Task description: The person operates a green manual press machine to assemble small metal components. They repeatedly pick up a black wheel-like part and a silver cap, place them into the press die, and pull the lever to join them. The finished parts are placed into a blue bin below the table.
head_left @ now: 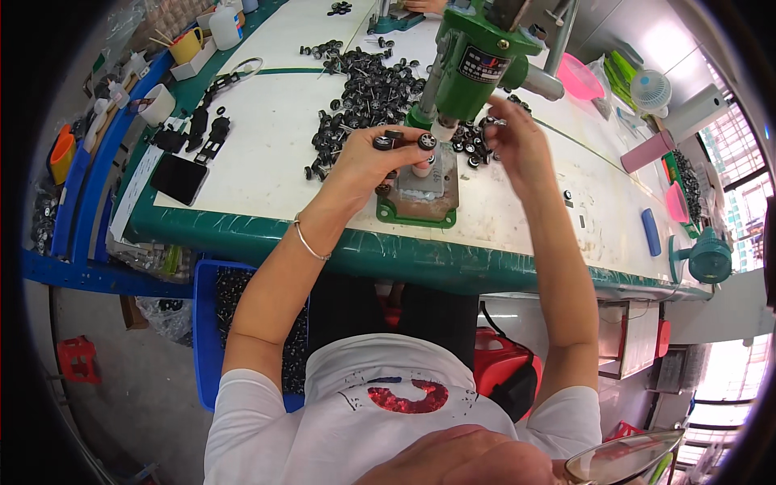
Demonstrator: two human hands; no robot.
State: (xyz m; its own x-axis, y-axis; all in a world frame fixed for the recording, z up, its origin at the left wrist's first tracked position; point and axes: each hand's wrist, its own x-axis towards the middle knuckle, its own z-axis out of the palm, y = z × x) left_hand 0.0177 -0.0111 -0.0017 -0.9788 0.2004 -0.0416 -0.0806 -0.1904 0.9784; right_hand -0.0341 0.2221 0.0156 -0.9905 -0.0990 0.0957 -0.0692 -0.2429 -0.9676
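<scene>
My left hand [364, 166] is closed in a pinch on small black toy wheels [427, 142] with silver hubs, held over the base plate [419, 198] of a green bench press [473, 77]. Another wheel shows by its fingers at the left. Below the pinch, a pale post stands on the plate, partly covered by the wheels and fingers. Right of the press, my right hand [524, 149] is raised by a small group of wheels [470, 139]. Its fingertips are blurred, and whether they hold one of the small parts cannot be made out.
A large heap of black wheels and axles [368, 93] lies left of the press. Black chassis parts [214, 139] and a dark phone-like slab [179, 179] lie farther left. A blue bin [207, 339] stands below the table edge. Another person's hand [425, 6] shows at the far side.
</scene>
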